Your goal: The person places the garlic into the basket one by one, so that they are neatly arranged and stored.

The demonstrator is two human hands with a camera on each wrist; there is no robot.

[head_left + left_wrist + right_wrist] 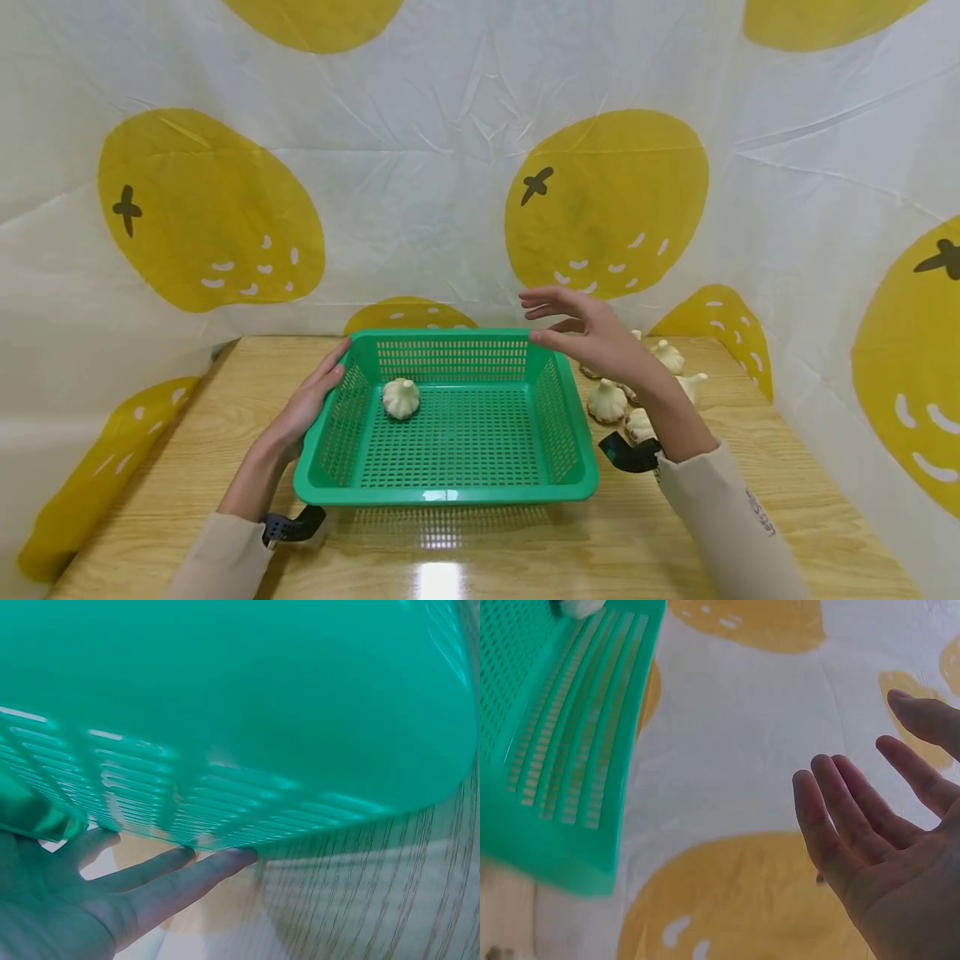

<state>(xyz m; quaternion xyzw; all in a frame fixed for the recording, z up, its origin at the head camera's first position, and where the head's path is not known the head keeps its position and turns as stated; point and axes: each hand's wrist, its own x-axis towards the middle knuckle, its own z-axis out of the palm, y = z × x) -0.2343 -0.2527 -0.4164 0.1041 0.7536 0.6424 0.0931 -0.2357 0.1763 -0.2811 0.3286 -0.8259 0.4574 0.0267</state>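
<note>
A green plastic basket (446, 496) with slotted walls stands in front of me on the wooden table. One garlic bulb (401, 398) sits inside, toward the back left. My left hand (303, 408) is at the basket's left side; in the left wrist view, its fingers (172, 889) reach out fairly straight along the slotted wall. Over the back right corner my right hand (588, 333) is raised, with fingers spread and nothing in it. The right wrist view also shows that hand with its palm bare. Beneath and beside the right forearm lie several garlic bulbs (607, 402), partly hidden by it.
The wooden table (757, 492) ends at the back against a white cloth (420, 233) printed with big yellow fruit. The cloth also hangs along both sides. The loose bulbs lie close to the basket's right wall.
</note>
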